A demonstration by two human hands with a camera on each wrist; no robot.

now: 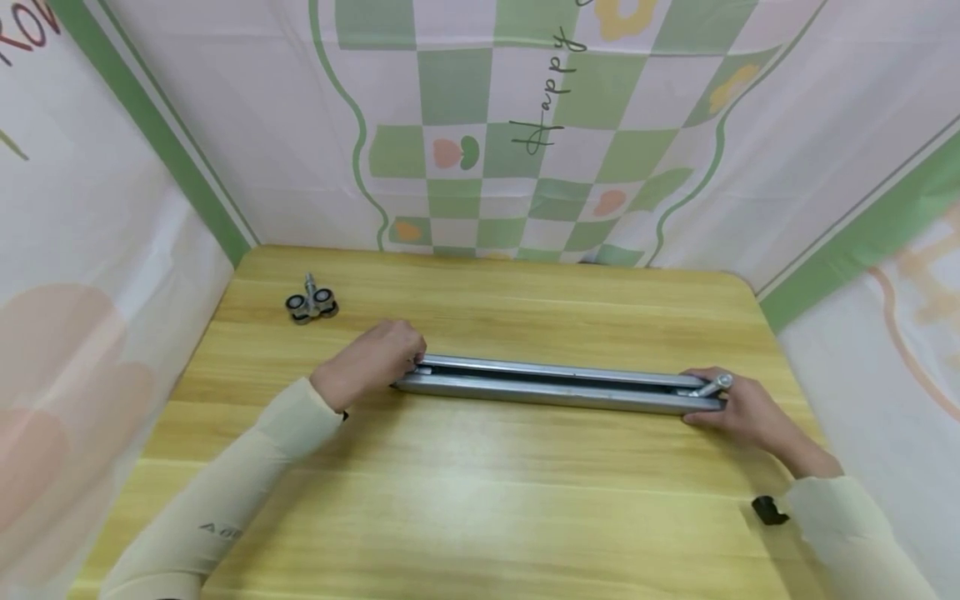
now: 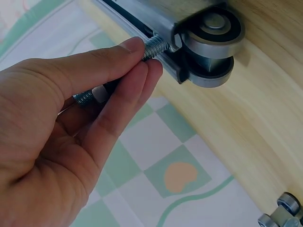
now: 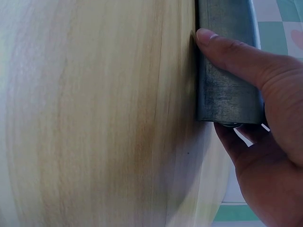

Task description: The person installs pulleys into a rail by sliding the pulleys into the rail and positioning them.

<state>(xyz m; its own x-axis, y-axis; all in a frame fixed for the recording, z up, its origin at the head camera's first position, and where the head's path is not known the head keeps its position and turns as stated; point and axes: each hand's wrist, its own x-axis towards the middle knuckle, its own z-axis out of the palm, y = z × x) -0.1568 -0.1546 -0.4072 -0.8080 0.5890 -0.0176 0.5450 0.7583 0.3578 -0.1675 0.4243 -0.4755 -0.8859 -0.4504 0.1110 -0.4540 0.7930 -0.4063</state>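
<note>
A long grey metal channel rail (image 1: 555,390) lies across the table with its slot facing up. My left hand (image 1: 378,354) is at its left end. In the left wrist view, the thumb and fingers pinch the threaded bolt (image 2: 155,46) of a roller trolley (image 2: 213,47), whose wheels stick out past the rail's end. My right hand (image 1: 746,408) grips the rail's right end, thumb along the near side, as the right wrist view shows. Beside it, a second bolt (image 1: 712,386) leans up out of the slot; whatever it is fixed to inside the rail is hidden.
Another roller trolley (image 1: 311,302) stands at the table's back left, bolt upward. The wooden table (image 1: 465,492) is bounded by printed fabric (image 1: 525,150) at the back and both sides.
</note>
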